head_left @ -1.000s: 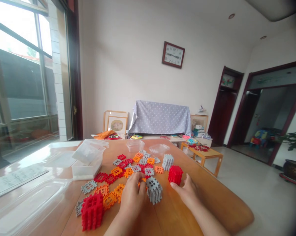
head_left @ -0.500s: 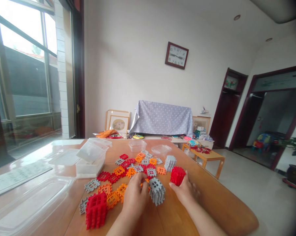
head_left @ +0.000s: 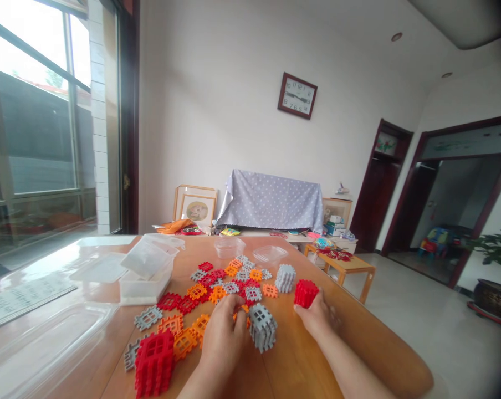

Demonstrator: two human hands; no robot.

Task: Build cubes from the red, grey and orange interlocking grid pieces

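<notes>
My right hand (head_left: 317,318) is wrapped around a small red cube (head_left: 306,293) of interlocking waffle tiles on the wooden table (head_left: 358,343). My left hand (head_left: 223,332) rests curled on the table, its fingertips pinching an orange tile (head_left: 241,310) beside a grey tile cube (head_left: 262,327). Loose red, orange and grey tiles (head_left: 217,282) lie scattered beyond both hands. A larger red cube (head_left: 154,363) stands at the near left, and another grey cube (head_left: 285,277) sits farther back.
An open clear plastic box (head_left: 144,271) stands left of the tiles, with clear lids (head_left: 46,343) nearer the left edge. Two small clear tubs (head_left: 250,249) sit at the table's far end. The table's right edge drops to the floor; a low stool (head_left: 346,266) stands beyond.
My right hand has moved forward from beside the small red cube and closed around it. My left hand has stayed by the grey cube. The camera has shifted slightly.
</notes>
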